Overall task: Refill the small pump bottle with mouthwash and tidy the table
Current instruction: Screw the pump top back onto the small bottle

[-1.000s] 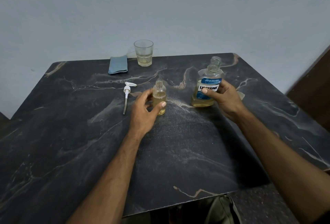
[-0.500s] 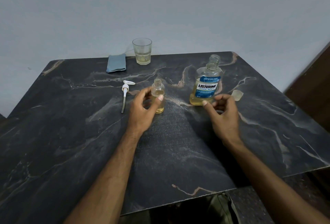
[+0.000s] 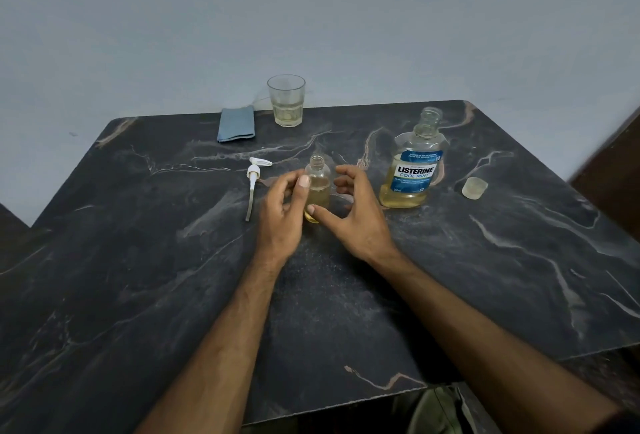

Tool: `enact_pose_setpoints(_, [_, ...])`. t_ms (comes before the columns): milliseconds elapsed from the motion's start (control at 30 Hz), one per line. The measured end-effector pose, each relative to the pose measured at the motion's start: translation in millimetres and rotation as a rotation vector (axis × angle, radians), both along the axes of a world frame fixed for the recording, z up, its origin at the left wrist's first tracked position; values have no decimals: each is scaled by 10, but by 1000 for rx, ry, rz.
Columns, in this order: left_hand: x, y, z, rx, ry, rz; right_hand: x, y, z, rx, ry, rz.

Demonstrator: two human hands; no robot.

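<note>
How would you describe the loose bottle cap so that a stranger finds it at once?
Start at the big mouthwash bottle standing open on the right of the dark marble table. Just right of it, apart, lies the cap: small, translucent, pale, unlike the white pump head lying left of the hands.

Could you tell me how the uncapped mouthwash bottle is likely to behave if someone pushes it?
The mouthwash bottle looks under half full, so probably light and easy to slide. It is tall and narrow, so a high push might tip it. Being uncapped, it would likely spill.
</note>
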State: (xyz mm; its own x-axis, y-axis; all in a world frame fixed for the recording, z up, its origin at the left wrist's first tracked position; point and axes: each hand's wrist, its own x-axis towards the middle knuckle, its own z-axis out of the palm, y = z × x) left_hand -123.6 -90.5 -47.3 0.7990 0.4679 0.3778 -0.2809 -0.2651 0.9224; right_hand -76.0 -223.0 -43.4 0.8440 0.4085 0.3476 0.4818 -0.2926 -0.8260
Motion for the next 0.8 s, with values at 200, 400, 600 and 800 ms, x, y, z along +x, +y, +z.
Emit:
enact_pose_setpoints(200, [2,-10,12,-41,-18,4,0,118,-45,7,-18,15])
enact_pose_setpoints(400, [-2,-12,12,-69,-11,38,0,150,-76,25,-24,27])
enact_pose_setpoints(600, [-2,3,-2,-70,11,122,-6,136,-97,0,-24,13])
enact_pose_setpoints(800, [-2,9,-39,-19,18,185,-1,133,-106,-11,-33,-3])
